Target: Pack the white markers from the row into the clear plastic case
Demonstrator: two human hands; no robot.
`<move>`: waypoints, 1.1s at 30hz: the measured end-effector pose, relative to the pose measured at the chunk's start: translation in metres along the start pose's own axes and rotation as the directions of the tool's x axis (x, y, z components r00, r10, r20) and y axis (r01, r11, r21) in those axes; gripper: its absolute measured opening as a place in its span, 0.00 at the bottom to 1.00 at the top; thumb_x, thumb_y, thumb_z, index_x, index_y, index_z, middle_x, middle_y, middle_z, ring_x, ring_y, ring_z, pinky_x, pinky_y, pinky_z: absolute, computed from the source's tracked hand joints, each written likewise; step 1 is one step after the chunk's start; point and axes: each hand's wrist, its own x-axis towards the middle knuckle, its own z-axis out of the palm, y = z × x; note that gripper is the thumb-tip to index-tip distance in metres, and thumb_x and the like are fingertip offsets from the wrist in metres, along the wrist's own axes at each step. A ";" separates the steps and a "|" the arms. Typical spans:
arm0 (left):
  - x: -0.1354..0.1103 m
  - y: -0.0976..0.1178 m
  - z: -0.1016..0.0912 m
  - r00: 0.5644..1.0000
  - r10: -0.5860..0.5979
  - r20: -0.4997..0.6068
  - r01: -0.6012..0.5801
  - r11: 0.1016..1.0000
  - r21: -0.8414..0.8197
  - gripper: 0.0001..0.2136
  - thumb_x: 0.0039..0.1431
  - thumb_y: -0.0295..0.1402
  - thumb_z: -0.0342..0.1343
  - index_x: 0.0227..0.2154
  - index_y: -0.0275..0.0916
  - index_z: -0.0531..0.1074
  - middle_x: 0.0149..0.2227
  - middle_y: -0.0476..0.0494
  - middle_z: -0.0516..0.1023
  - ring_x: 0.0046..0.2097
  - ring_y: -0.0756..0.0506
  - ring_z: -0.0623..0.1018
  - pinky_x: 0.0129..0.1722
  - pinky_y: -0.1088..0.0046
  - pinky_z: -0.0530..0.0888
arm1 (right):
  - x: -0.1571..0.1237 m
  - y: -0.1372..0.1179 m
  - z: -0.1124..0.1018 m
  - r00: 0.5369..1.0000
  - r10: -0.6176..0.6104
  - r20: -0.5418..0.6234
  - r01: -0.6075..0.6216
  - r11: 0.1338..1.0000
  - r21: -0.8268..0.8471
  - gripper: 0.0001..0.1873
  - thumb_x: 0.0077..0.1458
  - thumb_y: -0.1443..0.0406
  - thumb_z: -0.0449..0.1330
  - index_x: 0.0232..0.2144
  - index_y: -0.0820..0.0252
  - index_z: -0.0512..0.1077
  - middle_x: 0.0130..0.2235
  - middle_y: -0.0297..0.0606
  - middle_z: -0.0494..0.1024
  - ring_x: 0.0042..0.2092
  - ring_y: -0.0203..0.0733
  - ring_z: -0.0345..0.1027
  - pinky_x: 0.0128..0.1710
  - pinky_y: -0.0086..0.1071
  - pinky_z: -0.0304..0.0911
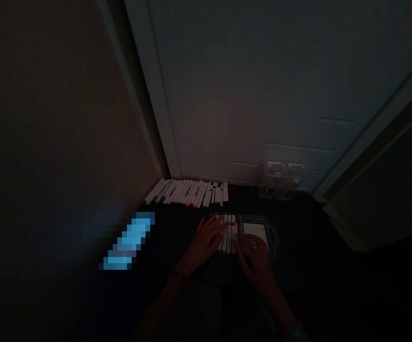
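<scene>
The scene is very dark. An open clear plastic case lies on the dark floor with several white markers laid side by side in its left half. My left hand rests on those markers with its fingers stretched out flat. My right hand sits at the near edge of the case, fingers curled down against the markers' ends; whether it grips one is hidden in the gloom. A ring shows on one finger.
A long row of white markers lies on the floor against a white door. Two clear plastic boxes stand by the door at right. A glowing blue blurred patch lies to the left. A wall rises at left.
</scene>
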 end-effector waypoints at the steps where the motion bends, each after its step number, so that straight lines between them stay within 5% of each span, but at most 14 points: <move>1: -0.003 0.002 -0.003 1.000 -0.011 -0.005 0.011 1.000 0.019 0.19 0.65 0.37 0.39 0.58 0.53 0.54 0.62 0.53 0.55 0.64 0.45 0.52 0.62 0.52 0.46 | 0.000 0.002 0.001 0.999 0.031 -0.034 -0.032 0.999 -0.016 0.18 0.59 0.67 0.50 0.50 0.50 0.67 0.51 0.35 0.71 0.53 0.45 0.59 0.52 0.46 0.57; 9: -0.026 0.002 -0.009 0.999 0.014 0.049 -0.020 0.992 0.122 0.34 0.55 0.51 0.50 0.62 0.50 0.45 0.64 0.47 0.49 0.64 0.38 0.48 0.61 0.49 0.46 | -0.002 0.005 0.010 0.996 0.078 -0.032 -0.082 0.983 -0.163 0.23 0.58 0.66 0.50 0.56 0.50 0.61 0.56 0.36 0.65 0.56 0.49 0.54 0.55 0.49 0.52; 33: -0.029 -0.003 -0.004 1.000 -0.007 0.028 0.004 0.996 0.086 0.32 0.51 0.50 0.54 0.59 0.53 0.53 0.63 0.47 0.53 0.63 0.38 0.52 0.59 0.49 0.52 | -0.004 0.005 0.010 0.999 0.037 0.039 -0.033 0.995 -0.098 0.20 0.56 0.67 0.54 0.52 0.48 0.66 0.55 0.34 0.66 0.56 0.49 0.55 0.54 0.48 0.56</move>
